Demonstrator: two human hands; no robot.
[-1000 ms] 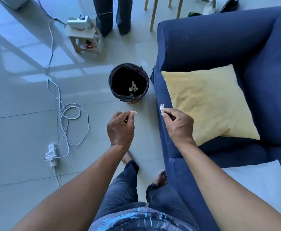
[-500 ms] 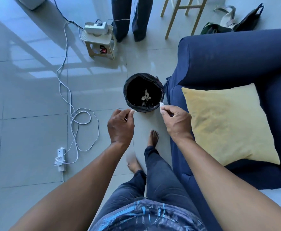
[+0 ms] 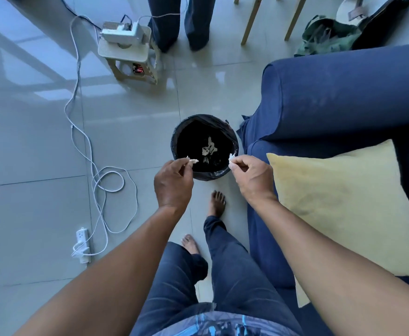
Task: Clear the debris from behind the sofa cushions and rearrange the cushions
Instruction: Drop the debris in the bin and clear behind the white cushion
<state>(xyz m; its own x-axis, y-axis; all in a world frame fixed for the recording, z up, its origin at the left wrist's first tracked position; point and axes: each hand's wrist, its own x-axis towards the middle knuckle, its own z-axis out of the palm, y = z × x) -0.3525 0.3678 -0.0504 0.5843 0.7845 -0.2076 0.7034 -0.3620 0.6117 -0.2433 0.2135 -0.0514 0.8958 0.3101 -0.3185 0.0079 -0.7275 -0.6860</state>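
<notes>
White scraps (image 3: 193, 161) pinched in left hand (image 3: 173, 184) and right hand (image 3: 250, 177) — over the bin (image 3: 208, 174)

The sofa (image 3: 344, 98) is deep blue, the cushion (image 3: 339, 204) pale yellow. A black liner (image 3: 181, 132) fills the bin; the scraps (image 3: 208, 149) inside look whitish. White cable (image 3: 101, 180), grey tiles (image 3: 29, 141).

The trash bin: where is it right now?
In the head view the trash bin stands on the floor at centre, just left of the blue sofa, under both hands' pinched scraps.
</notes>
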